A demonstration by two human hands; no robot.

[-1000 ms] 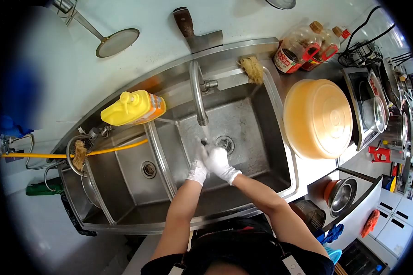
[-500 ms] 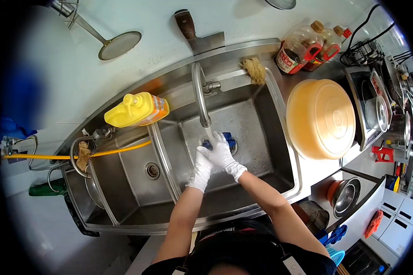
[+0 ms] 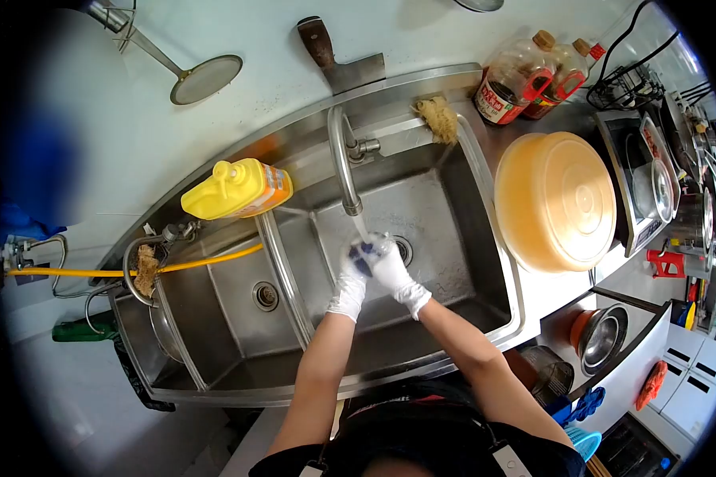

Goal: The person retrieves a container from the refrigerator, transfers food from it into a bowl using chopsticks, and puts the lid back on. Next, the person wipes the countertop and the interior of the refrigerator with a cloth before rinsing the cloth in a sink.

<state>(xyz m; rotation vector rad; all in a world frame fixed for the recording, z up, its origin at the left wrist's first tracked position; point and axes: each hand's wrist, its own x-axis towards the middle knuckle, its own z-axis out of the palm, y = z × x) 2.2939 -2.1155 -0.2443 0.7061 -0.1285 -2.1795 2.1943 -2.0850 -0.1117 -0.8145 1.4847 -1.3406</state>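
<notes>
Water runs from the steel faucet [image 3: 344, 163] onto my two white-gloved hands in the right basin of the sink [image 3: 422, 203]. Between them is a dark blue cloth [image 3: 364, 253], bunched small. My left hand [image 3: 353, 274] is closed on its left side, and my right hand [image 3: 387, 266] is closed against it from the right. The fingertips are partly hidden by water and by each other. Just right of my right hand lies the drain [image 3: 403, 250].
A yellow jug [image 3: 235, 189] stands on the sink's back left. To the right is a large orange plastic basin [image 3: 555, 203]; behind it are sauce bottles [image 3: 507, 87]. A scrubber [image 3: 437, 119] lies on the back rim. A cleaver [image 3: 344, 67] is up against the wall.
The blue cloth, spread beyond my right fingers half a second ago, is now bunched between my hands. My hands have closed together under the water.
</notes>
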